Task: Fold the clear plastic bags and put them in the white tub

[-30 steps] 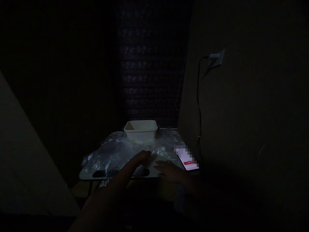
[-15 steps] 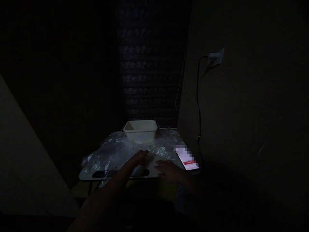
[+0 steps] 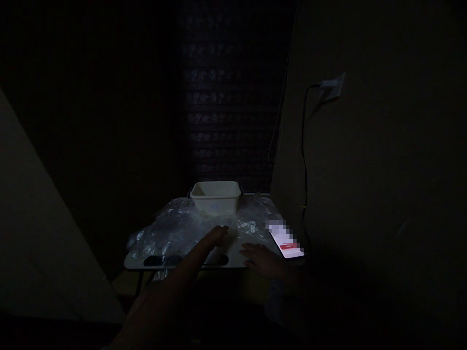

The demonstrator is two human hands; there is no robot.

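Observation:
The scene is very dark. My left hand [image 3: 218, 235] reaches over the middle of a small white table [image 3: 237, 261], its fingers stretched towards the right and nothing visible in them. Lower and to the right, my right hand [image 3: 260, 257] is held over the table's front part, with fingers apart and empty. Crumpled clear plastic sheeting [image 3: 171, 228] covers much of the tabletop. Beyond my hands, a white plastic tub [image 3: 216, 204] with dark side handles stands on it. A lit phone [image 3: 288, 245] lies to the right of my right hand.
A dark blind [image 3: 226, 121] hangs behind the table, its thin cord [image 3: 270, 150] at the right. On the right wall, a plug in an outlet [image 3: 333, 88] feeds a black cable [image 3: 304, 155] running down beside the table. A pale panel [image 3: 44, 233] slants at the left.
The whole view has shifted slightly, so the table, tub and phone appear a little further right. Both hands stay over the table, nearly in place, holding nothing visible.

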